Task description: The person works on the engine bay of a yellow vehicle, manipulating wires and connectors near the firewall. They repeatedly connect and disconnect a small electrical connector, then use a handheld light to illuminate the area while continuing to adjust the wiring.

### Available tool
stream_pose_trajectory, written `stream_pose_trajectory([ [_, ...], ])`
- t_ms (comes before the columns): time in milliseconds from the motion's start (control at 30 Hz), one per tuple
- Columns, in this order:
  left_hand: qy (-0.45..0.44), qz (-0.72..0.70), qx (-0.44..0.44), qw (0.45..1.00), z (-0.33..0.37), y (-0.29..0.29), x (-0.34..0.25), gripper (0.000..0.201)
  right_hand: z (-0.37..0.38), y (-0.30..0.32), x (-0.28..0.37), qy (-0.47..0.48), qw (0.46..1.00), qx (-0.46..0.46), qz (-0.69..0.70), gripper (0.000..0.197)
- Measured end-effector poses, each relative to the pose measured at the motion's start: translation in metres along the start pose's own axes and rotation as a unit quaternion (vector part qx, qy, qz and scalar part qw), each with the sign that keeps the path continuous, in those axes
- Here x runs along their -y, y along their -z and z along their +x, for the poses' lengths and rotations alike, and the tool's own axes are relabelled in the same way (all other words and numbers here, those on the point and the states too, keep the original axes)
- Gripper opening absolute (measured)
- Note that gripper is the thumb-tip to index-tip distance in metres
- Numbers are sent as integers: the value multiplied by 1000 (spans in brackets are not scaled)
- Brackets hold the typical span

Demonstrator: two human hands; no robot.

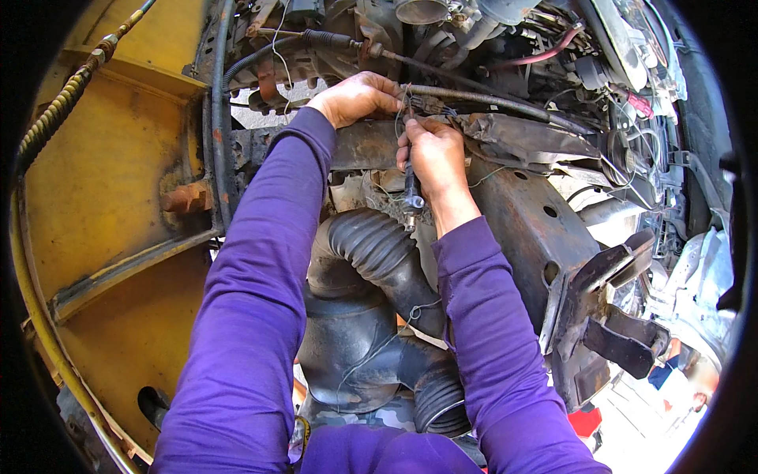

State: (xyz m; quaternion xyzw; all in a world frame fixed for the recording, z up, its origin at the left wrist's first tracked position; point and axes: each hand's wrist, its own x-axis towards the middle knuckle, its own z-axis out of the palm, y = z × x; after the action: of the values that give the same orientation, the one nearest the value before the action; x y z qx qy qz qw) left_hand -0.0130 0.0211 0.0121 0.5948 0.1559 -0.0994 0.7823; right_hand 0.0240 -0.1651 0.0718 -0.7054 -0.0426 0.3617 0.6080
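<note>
Both my arms reach forward in purple sleeves over the machinery. My left hand (359, 99) is closed, with its fingertips pinching at thin wires (403, 101) beside a ribbed cable. Just to its right and slightly nearer, my right hand (433, 154) wraps round a slim dark cylindrical piece (411, 189) with a metal lower end, which points down toward me. The upper part of that piece is hidden by my fingers. Between my forearms sits a black canister-like housing (347, 340) with a ribbed rubber hose (375, 241) curving over its top.
Yellow metal panels (103, 205) stand at the left, with a coiled hose (63, 110) across them. A rusty steel beam (533, 229) with a bracket (624, 340) lies to the right. Engine parts, cables and a red hose (545, 51) fill the far side.
</note>
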Motion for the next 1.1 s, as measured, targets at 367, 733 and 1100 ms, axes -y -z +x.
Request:
stream_pose_trajectory([
  [367,3,-10,0,1000,0,-4,-1,25,-3,1,0,-5,1000,-6,3,25],
  [733,-5,-11,13,1000,3,1,4,30,-1,-1,-2,6,1000,5,-2,22],
  [1100,1,-23,16,1000,2,0,2,29,5,9,3,-79,988,46,128,19],
])
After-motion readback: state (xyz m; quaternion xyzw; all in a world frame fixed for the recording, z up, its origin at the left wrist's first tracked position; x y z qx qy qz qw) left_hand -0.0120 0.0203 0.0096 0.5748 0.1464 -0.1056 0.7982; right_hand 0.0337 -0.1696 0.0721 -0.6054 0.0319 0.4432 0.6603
